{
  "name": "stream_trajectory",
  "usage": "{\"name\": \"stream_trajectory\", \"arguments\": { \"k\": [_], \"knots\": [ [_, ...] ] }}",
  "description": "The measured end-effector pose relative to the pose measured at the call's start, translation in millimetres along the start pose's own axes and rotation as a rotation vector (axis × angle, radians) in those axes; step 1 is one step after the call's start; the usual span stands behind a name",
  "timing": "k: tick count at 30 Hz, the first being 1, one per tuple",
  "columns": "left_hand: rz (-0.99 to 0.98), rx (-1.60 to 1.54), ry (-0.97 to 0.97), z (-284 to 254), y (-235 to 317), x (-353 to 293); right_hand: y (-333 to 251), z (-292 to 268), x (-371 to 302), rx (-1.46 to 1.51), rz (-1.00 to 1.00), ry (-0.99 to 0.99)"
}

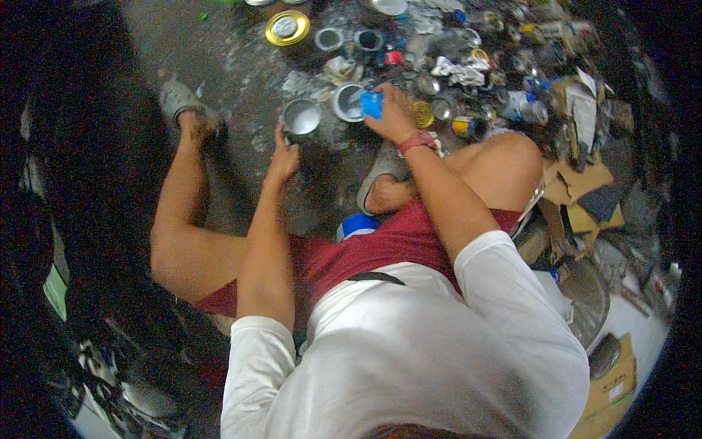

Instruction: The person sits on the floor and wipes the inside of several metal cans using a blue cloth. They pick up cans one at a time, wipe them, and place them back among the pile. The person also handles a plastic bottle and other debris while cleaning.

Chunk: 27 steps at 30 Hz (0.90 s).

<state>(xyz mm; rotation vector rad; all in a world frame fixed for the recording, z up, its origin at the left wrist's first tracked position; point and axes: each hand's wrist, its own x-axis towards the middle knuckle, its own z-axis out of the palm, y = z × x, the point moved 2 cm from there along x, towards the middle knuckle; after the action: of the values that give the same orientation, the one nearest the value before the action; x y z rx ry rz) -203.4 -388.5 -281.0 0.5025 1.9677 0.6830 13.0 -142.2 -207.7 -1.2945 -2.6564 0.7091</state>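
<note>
My left hand (284, 157) is beside a round, open metal can (301, 117) with a pale inside. Its index finger stretches up to the can's left edge and the thumb stands apart; the other fingers are hard to make out. My right hand (395, 113) is closed on a small bright blue piece (371, 104), too blurred to tell its kind. That piece is over the right edge of a second open can (347, 102), which has a white rim and stands just right of the first. A red band circles my right wrist.
Beyond my hands stand a gold-rimmed can (287, 28) and more open cans. Many small cans and jars crowd the right, with crumpled white paper (461, 71) among them. Torn cardboard (585, 183) lies beside my right knee. A blue-and-white container (357, 225) sits between my legs.
</note>
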Motion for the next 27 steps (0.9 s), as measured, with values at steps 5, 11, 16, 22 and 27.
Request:
{"name": "stream_trajectory", "arguments": {
  "k": [5, 11, 16, 22, 27],
  "knots": [
    [0.006, -0.027, 0.014, 0, -1, 0, 7, 14, -1, -0.01, 0.031, 0.016],
    [0.293, 0.108, 0.068, -9, -6, 2, 9, 19, 1, 0.031, 0.037, 0.061],
    [0.238, 0.091, 0.077, -17, 9, -6, -3, 6, 1, 0.13, 0.093, -0.012],
    [0.122, 0.084, 0.093, -18, 17, -10, -12, -6, -6, 0.115, 0.131, 0.036],
    [0.207, 0.047, 0.104, -21, 32, -24, -29, -56, 1, 0.457, 0.276, 0.25]
  ]
}}
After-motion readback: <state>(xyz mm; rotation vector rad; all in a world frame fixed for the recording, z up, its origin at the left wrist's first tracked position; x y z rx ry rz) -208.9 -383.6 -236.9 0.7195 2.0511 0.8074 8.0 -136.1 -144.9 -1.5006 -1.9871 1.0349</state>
